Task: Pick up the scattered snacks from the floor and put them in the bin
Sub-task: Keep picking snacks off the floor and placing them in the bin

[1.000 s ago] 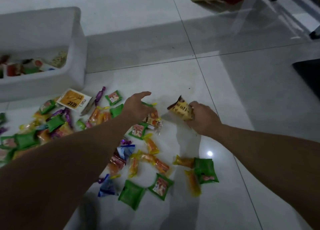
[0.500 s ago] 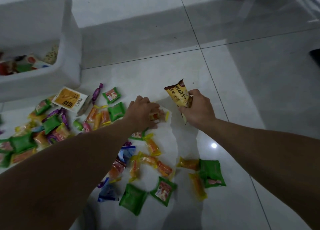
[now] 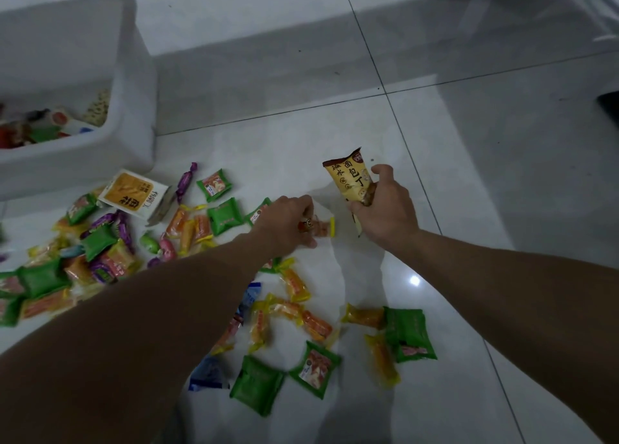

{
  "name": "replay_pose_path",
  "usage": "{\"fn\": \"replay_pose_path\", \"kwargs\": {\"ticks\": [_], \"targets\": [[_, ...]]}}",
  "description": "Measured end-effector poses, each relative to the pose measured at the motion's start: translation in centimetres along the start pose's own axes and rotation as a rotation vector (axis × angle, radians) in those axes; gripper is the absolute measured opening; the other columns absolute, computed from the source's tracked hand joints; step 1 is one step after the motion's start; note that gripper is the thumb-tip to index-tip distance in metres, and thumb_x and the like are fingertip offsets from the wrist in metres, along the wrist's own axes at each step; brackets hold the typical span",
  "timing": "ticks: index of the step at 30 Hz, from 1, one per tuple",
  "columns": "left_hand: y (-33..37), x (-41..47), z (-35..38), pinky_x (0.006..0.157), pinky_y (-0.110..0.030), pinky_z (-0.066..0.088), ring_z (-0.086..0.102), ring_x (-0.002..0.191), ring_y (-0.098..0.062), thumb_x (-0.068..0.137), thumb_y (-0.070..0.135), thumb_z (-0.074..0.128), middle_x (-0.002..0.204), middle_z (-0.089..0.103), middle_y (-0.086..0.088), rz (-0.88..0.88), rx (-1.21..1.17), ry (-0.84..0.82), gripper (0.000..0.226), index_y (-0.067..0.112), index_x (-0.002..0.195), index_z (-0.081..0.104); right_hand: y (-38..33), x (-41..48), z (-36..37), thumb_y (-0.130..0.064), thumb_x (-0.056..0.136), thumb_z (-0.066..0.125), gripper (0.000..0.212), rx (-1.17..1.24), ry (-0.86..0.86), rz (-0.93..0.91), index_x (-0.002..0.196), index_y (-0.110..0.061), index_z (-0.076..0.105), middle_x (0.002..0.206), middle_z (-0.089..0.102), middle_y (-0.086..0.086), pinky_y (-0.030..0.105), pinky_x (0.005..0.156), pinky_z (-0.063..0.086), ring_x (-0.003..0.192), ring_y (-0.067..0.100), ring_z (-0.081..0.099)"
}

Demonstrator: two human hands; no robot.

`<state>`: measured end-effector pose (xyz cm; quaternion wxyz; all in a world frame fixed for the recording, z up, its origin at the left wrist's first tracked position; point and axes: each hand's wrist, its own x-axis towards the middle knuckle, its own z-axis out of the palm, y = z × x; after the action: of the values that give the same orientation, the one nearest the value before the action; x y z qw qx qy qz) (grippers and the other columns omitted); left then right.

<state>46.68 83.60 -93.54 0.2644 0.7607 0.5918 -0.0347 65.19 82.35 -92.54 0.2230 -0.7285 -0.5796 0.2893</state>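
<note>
Currently, left hand [image 3: 288, 222]: is reaching out over the middle of the pile, its fingers curling round a small orange candy [image 3: 321, 230] with a yellow end and pinching it against the thumb.
Candy height: is sitting low over the floor [image 3: 452, 162]; whether it is touching the tile, cannot tell.
Right hand [image 3: 385, 214]: is gripping a tan snack packet [image 3: 350, 179], fingers wrapping its lower half.
Packet attitude: is standing nearly upright out of the fist, printed face turning toward the camera, clear of the floor.
Hand spacing: both hands are working near each other, not touching.
Bin [image 3: 134, 115]: is standing on the floor at the upper left, well apart from both hands, white and open-topped.
Bin contents [image 3: 43, 127]: several mixed wrappers are lying in its bottom; the dim light is hiding their detail.
Scattered snacks: are lying loose on the tile, mostly left of and below the hands.
Flat white-and-orange packet [image 3: 134, 192]: is lying just in front of the bin.
Purple twist candy [image 3: 186, 180]: is lying beside that packet.
Green square packets [image 3: 225, 216]: 2 are lying left of the left hand, 3 more nearer the camera.
Orange wrapped candies [image 3: 291, 313]: are clustering between the forearms.
Blue packet [image 3: 207, 373]: is lying partly under the left forearm.
</note>
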Motion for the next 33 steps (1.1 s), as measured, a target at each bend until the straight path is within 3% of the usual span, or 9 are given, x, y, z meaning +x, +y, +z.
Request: {"fn": "replay_pose_path", "kwargs": {"ticks": [2, 4, 7, 9, 16, 20, 26, 29, 33], "targets": [[0.2, -0.1, 0.1, 0.066, -0.031, 0.041, 0.054, 0.082, -0.023, 0.061, 0.029, 0.086, 0.085, 0.06, 0.001, -0.032, -0.1, 0.01, 0.048, 0.022, 0.084, 0.045, -0.1, -0.1, -0.2, -0.026, 0.083, 0.071, 0.072, -0.008, 0.004, -0.019, 0.141, -0.017, 0.029, 0.115, 0.063, 0.008, 0.036, 0.083, 0.047, 0.107, 0.028, 0.058], [0.4, -0.1, -0.1, 0.064, -0.028, 0.043, 0.056, 0.08, -0.021, 0.059, 0.025, 0.088, 0.084, 0.062, 0.002, -0.05, -0.204, 0.049, 0.046, 0.023, 0.088, 0.052, -0.4, -0.2, -0.5, -0.025, 0.083, 0.071, 0.073, -0.014, 0.008, -0.029, 0.141, -0.018, 0.028, 0.114, 0.062, 0.008, 0.036, 0.082, 0.047, 0.106, 0.028, 0.058], [0.7, -0.1, -0.7, 0.077, -0.025, 0.046, 0.059, 0.094, -0.019, 0.061, 0.024, 0.088, 0.101, 0.067, -0.001, -0.033, -0.25, 0.104, 0.053, 0.024, 0.108, 0.065, -0.8, -0.3, -1.0, -0.027, 0.083, 0.071, 0.071, -0.016, 0.033, -0.035, 0.14, -0.019, 0.029, 0.113, 0.063, 0.008, 0.035, 0.081, 0.047, 0.104, 0.028, 0.059], [1.0, 0.0, -1.2, 0.08, -0.021, 0.044, 0.059, 0.096, -0.015, 0.064, 0.021, 0.087, 0.106, 0.068, 0.0, -0.025, -0.253, 0.116, 0.05, 0.021, 0.11, 0.068, -1.2, -0.4, -1.3, -0.027, 0.083, 0.071, 0.071, -0.012, 0.05, -0.038, 0.14, -0.019, 0.029, 0.113, 0.063, 0.007, 0.034, 0.08, 0.046, 0.104, 0.028, 0.059], [1.3, -0.4, -4.0, 0.072, -0.02, 0.045, 0.059, 0.082, -0.012, 0.063, 0.014, 0.087, 0.091, 0.068, 0.001, -0.049, -0.337, 0.259, 0.034, 0.018, 0.093, 0.071, -3.2, -0.5, -3.2, -0.027, 0.082, 0.071, 0.068, 0.005, 0.089, -0.056, 0.138, -0.018, 0.033, 0.114, 0.064, 0.007, 0.036, 0.084, 0.048, 0.106, 0.028, 0.059], [0.5, -1.0, -6.9, 0.058, -0.002, 0.036, 0.056, 0.077, -0.008, 0.062, 0.013, 0.087, 0.086, 0.065, 0.004, -0.074, -0.392, 0.338, 0.033, 0.017, 0.091, 0.071, -6.1, -0.4, -3.8, -0.028, 0.08, 0.072, 0.06, 0.035, 0.11, -0.083, 0.13, -0.02, 0.04, 0.112, 0.064, 0.006, 0.038, 0.084, 0.05, 0.103, 0.027, 0.06], [-2.2, -2.8, -13.6, 0.053, 0.001, 0.036, 0.054, 0.066, 0.0, 0.062, 0.011, 0.088, 0.08, 0.064, 0.005, -0.083, -0.431, 0.474, 0.032, 0.014, 0.089, 0.072, -12.2, -0.3, -3.4, -0.028, 0.08, 0.073, 0.052, 0.108, 0.111, -0.134, 0.123, -0.02, 0.045, 0.109, 0.065, 0.004, 0.039, 0.081, 0.052, 0.098, 0.026, 0.061], [-4.9, -3.9, -17.3, 0.059, -0.003, 0.041, 0.061, 0.074, -0.009, 0.06, 0.013, 0.088, 0.081, 0.067, 0.004, -0.094, -0.438, 0.546, 0.032, 0.015, 0.087, 0.071, -16.5, 0.0, -2.9, -0.028, 0.08, 0.072, 0.049, 0.142, 0.097, -0.171, 0.121, -0.021, 0.047, 0.107, 0.066, 0.003, 0.04, 0.081, 0.053, 0.096, 0.026, 0.061], [-9.5, -5.6, -22.2, 0.076, -0.028, 0.054, 0.063, 0.077, -0.013, 0.059, 0.014, 0.089, 0.081, 0.068, 0.003, -0.128, -0.437, 0.61, 0.032, 0.016, 0.085, 0.071, -22.9, 1.0, -1.3, -0.026, 0.076, 0.074, 0.045, 0.197, 0.087, -0.197, 0.114, -0.022, 0.049, 0.1, 0.066, 0.001, 0.04, 0.078, 0.055, 0.089, 0.025, 0.063]]}}
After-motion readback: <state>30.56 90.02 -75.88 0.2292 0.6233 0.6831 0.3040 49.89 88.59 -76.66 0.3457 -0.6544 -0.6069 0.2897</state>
